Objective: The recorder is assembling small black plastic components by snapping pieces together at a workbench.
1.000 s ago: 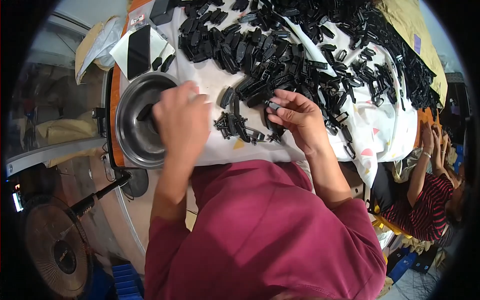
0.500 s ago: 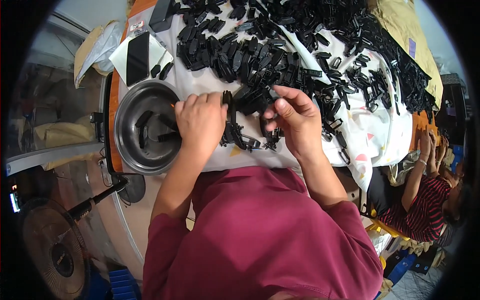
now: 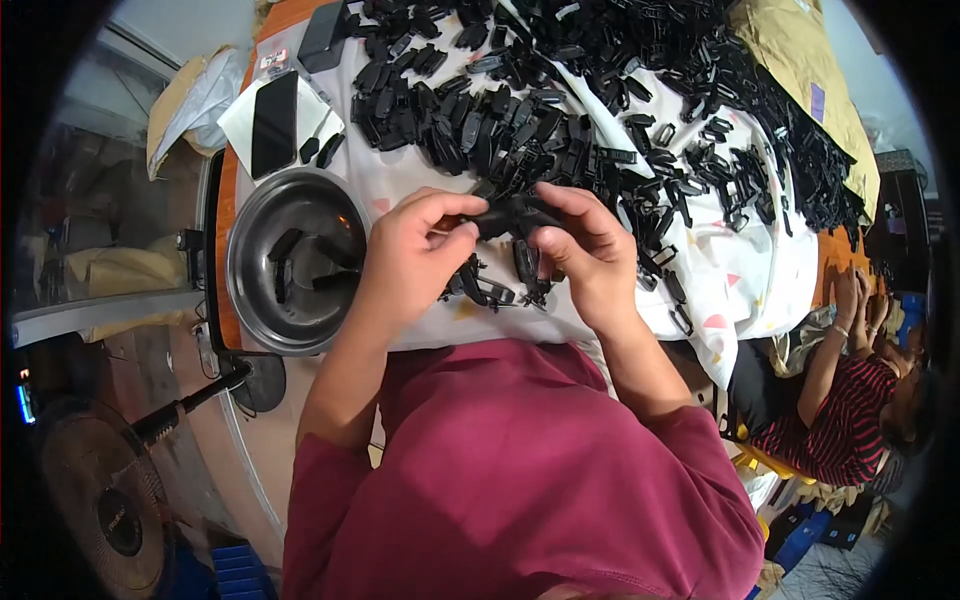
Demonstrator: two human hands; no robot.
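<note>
In front of my chest, both hands meet over the near side of the table. My left hand [image 3: 405,260] pinches a black plastic piece [image 3: 500,217] between thumb and index finger. My right hand [image 3: 597,262] grips black plastic at the other end with thumb and fingers; I cannot tell whether it is one piece or two pressed together. Just below the hands, several loose black clip-like parts [image 3: 490,292] lie on the white cloth. A large heap of similar black parts [image 3: 470,120] spreads beyond my hands.
A steel bowl [image 3: 245,290] with a few black pieces stands at the left. Behind it lie a phone [image 3: 275,125] on white paper and a dark box [image 3: 322,38]. A fan [image 3: 115,510] stands lower left; another person [image 3: 835,420] sits at the right.
My left hand has moved right, away from the bowl's rim, and turned to pinch a black piece. The two hands now meet at the black plastic between them.
</note>
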